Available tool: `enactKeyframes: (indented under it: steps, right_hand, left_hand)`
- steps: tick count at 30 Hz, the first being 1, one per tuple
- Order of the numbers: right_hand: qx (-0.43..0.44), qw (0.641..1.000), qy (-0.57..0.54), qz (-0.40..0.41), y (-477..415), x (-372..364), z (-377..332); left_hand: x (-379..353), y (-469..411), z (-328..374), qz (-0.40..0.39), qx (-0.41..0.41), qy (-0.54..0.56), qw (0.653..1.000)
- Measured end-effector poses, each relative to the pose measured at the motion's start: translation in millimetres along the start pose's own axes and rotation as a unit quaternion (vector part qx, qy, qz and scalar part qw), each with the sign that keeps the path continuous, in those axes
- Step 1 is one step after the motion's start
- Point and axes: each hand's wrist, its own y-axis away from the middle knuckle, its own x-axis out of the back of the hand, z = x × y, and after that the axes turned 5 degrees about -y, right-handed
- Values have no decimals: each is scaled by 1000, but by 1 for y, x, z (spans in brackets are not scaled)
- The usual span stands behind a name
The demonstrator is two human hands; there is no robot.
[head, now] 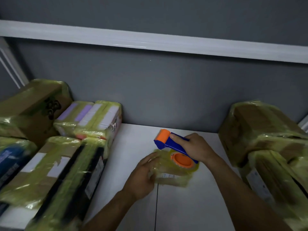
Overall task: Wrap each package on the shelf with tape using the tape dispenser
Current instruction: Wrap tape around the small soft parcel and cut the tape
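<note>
A small flat package (pixel 171 176) covered in yellowish clear tape lies in the middle of the white shelf (pixel 133 144). My left hand (pixel 143 174) grips its left edge, fingers curled over it. My right hand (pixel 195 147) holds the blue handle of the tape dispenser (pixel 168 141), which has an orange roller at its far end and an orange-cored tape roll (pixel 183 160) resting over the package's far right part. The picture is motion-blurred.
Several tape-wrapped boxes (pixel 55 172) crowd the left of the shelf, with more at the back left (pixel 93 119). Two large wrapped cartons (pixel 265 132) stand on the right. A grey back wall (pixel 166 90) and a white upper shelf edge (pixel 150 42) close the space.
</note>
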Motion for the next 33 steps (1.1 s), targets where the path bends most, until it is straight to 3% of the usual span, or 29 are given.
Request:
enactKeyframes:
  steps: [10,15,24,30,33]
  right_hand:
    - [37,996,30,-72,-16,35,32]
    - [44,995,-21,-88,-19,39,45]
    - [64,989,-5,-136,-15,56,32]
    - [29,989,-14,-145,-11,55,40]
    - [40,989,-8,-141,-9,50,42]
  left_hand:
    - [-17,-13,47,39,63,134,988]
    - [-15,-20,44,111,189,267,938]
    - [-29,-23,40,112,194,64,972]
    - [-19,-30,44,78,198,102,972]
    - [-10,-39,59,127,273,209,930]
